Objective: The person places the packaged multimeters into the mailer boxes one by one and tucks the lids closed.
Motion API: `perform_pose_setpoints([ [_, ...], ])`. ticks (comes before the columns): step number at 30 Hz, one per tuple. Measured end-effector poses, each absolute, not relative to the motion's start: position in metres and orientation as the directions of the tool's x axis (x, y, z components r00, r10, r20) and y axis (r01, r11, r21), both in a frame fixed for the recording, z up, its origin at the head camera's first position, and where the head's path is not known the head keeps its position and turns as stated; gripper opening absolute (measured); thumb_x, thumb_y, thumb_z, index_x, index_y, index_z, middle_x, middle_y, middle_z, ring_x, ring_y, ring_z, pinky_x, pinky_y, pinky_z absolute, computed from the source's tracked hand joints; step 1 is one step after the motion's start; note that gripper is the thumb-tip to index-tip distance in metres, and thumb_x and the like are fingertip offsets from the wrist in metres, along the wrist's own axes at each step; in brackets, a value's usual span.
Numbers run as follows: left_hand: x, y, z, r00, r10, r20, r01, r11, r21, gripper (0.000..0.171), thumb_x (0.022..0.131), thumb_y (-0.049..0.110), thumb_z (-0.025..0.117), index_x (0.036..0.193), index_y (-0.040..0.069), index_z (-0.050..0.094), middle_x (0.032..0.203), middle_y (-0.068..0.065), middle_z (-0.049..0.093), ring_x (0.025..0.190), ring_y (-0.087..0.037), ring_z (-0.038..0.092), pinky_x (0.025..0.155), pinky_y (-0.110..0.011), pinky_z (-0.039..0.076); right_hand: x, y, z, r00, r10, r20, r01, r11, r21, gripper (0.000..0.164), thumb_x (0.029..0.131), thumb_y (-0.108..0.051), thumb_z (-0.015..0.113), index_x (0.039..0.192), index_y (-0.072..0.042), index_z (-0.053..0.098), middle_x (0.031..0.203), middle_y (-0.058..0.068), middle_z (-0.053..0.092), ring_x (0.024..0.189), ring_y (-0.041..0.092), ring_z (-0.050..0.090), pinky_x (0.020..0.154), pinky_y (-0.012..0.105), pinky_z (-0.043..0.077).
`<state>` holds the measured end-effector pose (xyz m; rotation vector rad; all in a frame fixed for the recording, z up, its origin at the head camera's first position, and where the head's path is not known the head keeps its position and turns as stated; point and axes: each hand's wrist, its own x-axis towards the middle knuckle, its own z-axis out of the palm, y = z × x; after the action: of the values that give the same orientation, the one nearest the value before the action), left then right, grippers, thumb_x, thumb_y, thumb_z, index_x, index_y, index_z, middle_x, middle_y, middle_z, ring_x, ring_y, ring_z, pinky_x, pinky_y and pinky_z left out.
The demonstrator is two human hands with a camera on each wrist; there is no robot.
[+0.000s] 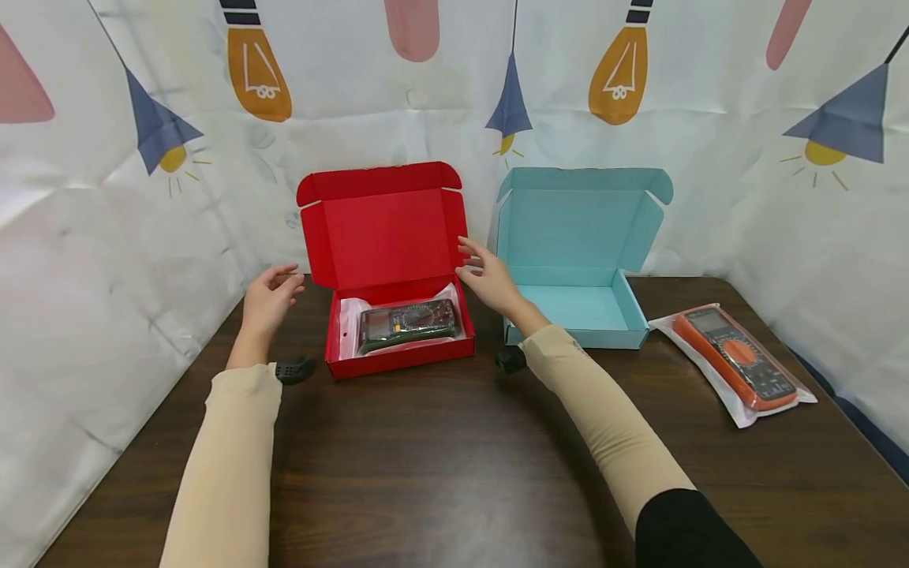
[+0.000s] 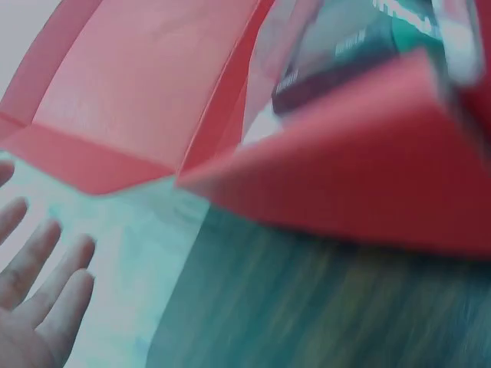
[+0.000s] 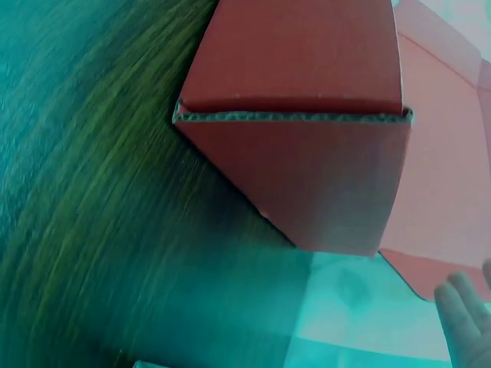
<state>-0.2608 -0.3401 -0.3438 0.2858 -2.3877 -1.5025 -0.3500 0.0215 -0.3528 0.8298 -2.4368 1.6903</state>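
A red cardboard box stands on the table with its lid raised. Inside it lies a dark multimeter in a clear and white padded bag. My left hand is held just left of the box, fingers loosely bent and holding nothing. On the other side, my right hand has its fingertips close to the lid's right edge, and nothing is in its grasp. In the left wrist view the fingers are spread apart from the red lid. The right wrist view catches only some fingertips near the lid.
Right of the red box, a light blue box stands with its lid up and nothing inside. An orange multimeter in a bag lies farther right, near the table's right edge. Behind the boxes hangs a printed white cloth.
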Motion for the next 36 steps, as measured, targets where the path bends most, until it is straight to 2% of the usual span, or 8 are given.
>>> perform_pose_setpoints([
  [4,-0.267,-0.331,-0.34,-0.925,-0.367,0.101,-0.02,0.311,0.95,0.061,0.106,0.029,0.049,0.162,0.014,0.032,0.154,-0.017,0.045,0.121,-0.015,0.059,0.102,-0.033,0.049,-0.35,0.017,-0.352,-0.858,-0.385,0.341,-0.456,0.266,-0.849,0.074,0.099,-0.008,0.064,0.162,-0.008,0.026,0.163,0.017,0.033,0.143,0.041,0.038,0.111,0.052,0.041],
  [7,-0.272,-0.327,-0.339,-0.936,-0.347,0.055,-0.039,0.258,0.965,0.068,0.106,0.029,0.046,0.166,0.018,0.017,0.164,-0.019,0.031,0.14,-0.032,0.046,0.113,-0.048,0.04,-0.353,0.012,-0.353,-0.878,-0.361,0.314,-0.432,0.314,-0.846,0.081,0.097,-0.01,0.066,0.164,-0.009,0.019,0.166,0.013,0.024,0.149,0.037,0.029,0.112,0.055,0.039],
  [9,-0.275,-0.325,-0.341,-0.942,-0.335,0.034,-0.05,0.238,0.97,0.07,0.106,0.028,0.046,0.167,0.018,0.012,0.165,-0.02,0.026,0.145,-0.038,0.039,0.115,-0.053,0.035,-0.355,0.009,-0.354,-0.894,-0.345,0.285,-0.403,0.347,-0.847,0.084,0.097,-0.011,0.065,0.164,-0.009,0.015,0.168,0.012,0.02,0.151,0.034,0.024,0.114,0.055,0.037],
  [14,-0.28,-0.322,-0.345,-0.944,-0.331,0.008,-0.057,0.186,0.981,0.071,0.106,0.028,0.046,0.167,0.017,0.011,0.165,-0.019,0.028,0.146,-0.039,0.037,0.116,-0.053,0.034,-0.361,0.004,-0.356,-0.925,-0.311,0.22,-0.333,0.376,-0.865,0.086,0.099,-0.013,0.063,0.165,-0.009,0.008,0.169,0.014,0.016,0.152,0.031,0.02,0.117,0.055,0.031],
  [21,-0.282,-0.321,-0.345,-0.939,-0.344,0.007,-0.052,0.162,0.985,0.069,0.106,0.032,0.046,0.166,0.018,0.016,0.161,-0.021,0.035,0.143,-0.04,0.041,0.116,-0.053,0.034,-0.363,0.002,-0.356,-0.918,-0.335,0.213,-0.332,0.355,-0.874,0.087,0.098,-0.011,0.064,0.165,-0.007,0.008,0.162,0.021,0.025,0.146,0.043,0.031,0.11,0.054,0.042],
  [26,-0.282,-0.319,-0.346,-0.945,-0.326,0.006,-0.048,0.156,0.987,0.068,0.106,0.032,0.046,0.166,0.018,0.018,0.158,-0.023,0.038,0.138,-0.04,0.045,0.115,-0.051,0.036,-0.361,0.002,-0.357,-0.917,-0.349,0.195,-0.317,0.339,-0.886,0.086,0.099,-0.011,0.063,0.165,-0.009,0.009,0.16,0.02,0.027,0.145,0.04,0.034,0.108,0.048,0.045],
  [32,-0.28,-0.321,-0.348,-0.977,-0.21,-0.022,-0.053,0.143,0.988,0.071,0.107,0.032,0.045,0.166,0.016,0.011,0.162,-0.024,0.03,0.143,-0.042,0.038,0.117,-0.054,0.031,-0.358,0.006,-0.355,-0.912,-0.368,0.179,-0.284,0.254,-0.924,0.082,0.101,-0.005,0.06,0.165,-0.011,0.009,0.159,0.022,0.027,0.144,0.04,0.037,0.11,0.049,0.043],
  [36,-0.277,-0.323,-0.349,-0.989,-0.148,-0.029,-0.051,0.144,0.988,0.072,0.108,0.033,0.044,0.167,0.015,0.007,0.164,-0.024,0.026,0.146,-0.042,0.033,0.119,-0.054,0.026,-0.356,0.007,-0.354,-0.914,-0.379,0.144,-0.262,0.28,-0.924,0.08,0.102,-0.009,0.06,0.165,-0.008,0.011,0.158,0.021,0.031,0.141,0.037,0.043,0.109,0.046,0.045],
])
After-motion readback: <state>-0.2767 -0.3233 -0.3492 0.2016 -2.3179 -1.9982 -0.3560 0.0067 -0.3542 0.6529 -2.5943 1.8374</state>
